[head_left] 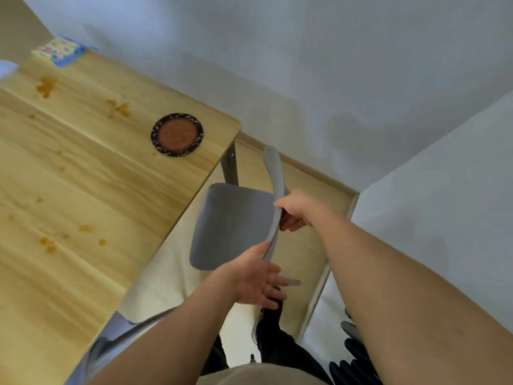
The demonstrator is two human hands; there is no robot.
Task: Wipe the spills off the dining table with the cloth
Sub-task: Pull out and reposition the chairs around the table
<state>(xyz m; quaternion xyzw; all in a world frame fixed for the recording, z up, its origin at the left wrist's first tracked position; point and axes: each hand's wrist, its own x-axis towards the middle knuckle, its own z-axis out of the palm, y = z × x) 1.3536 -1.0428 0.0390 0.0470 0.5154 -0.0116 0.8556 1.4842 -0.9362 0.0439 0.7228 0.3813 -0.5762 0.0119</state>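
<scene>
The wooden dining table [83,176] fills the left side and carries several brown spills, such as the spill [45,86] near its far end and the spill [48,243] closer to me. A folded patterned cloth [59,50] lies on the table's far corner. Both my hands are off the table, on the backrest of a grey chair [230,226] to its right. My right hand [295,211] grips the backrest's top edge. My left hand [256,276] touches the backrest's lower end, thumb against it, fingers spread.
A round dark-rimmed coaster [177,134] sits near the table's right corner. A white wall [433,204] stands close on the right, behind the chair. A second grey seat [119,334] is tucked under the table's near edge. My legs and shoes are below.
</scene>
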